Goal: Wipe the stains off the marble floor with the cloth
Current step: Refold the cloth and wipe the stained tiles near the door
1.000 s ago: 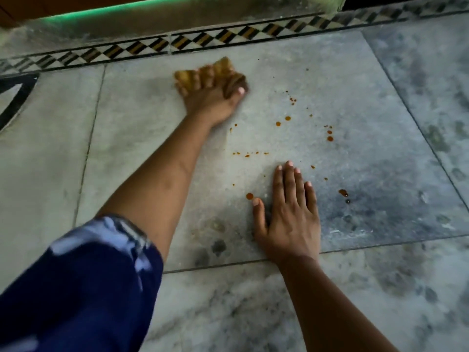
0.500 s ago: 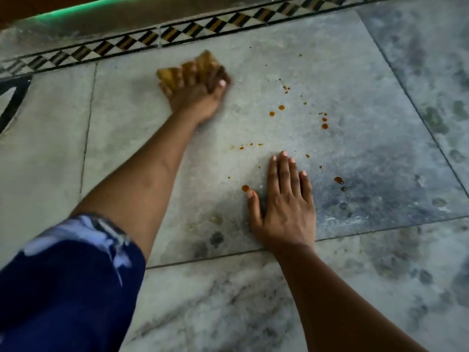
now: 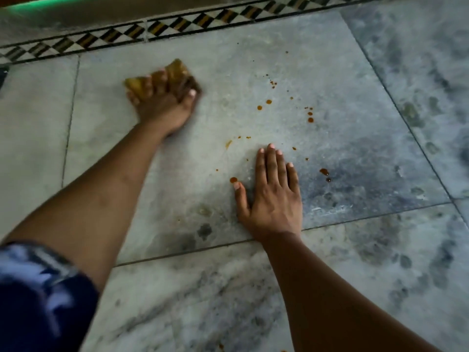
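My left hand point(image 3: 162, 105) presses a crumpled yellow-brown cloth point(image 3: 177, 71) onto the grey marble floor point(image 3: 342, 138) at the upper left of the big tile. Its fingers are closed over the cloth, and only the cloth's far edge shows. Orange-brown stains point(image 3: 268, 101) dot the tile to the right of that hand, with larger drops point(image 3: 310, 119) further right and one drop point(image 3: 233, 179) just beyond my right thumb. My right hand point(image 3: 271, 196) lies flat on the tile, fingers together, holding nothing.
A black, white and brown patterned border strip point(image 3: 203, 21) runs along the far edge of the tile. A raised step with green light point(image 3: 50, 3) lies beyond it. Dark tile joints point(image 3: 68, 128) cross the floor left, right and near me.
My left hand has dragged the cloth back toward me and slightly right. The small row of spots left of my right fingertips is now smeared and partly gone. My right hand stayed put.
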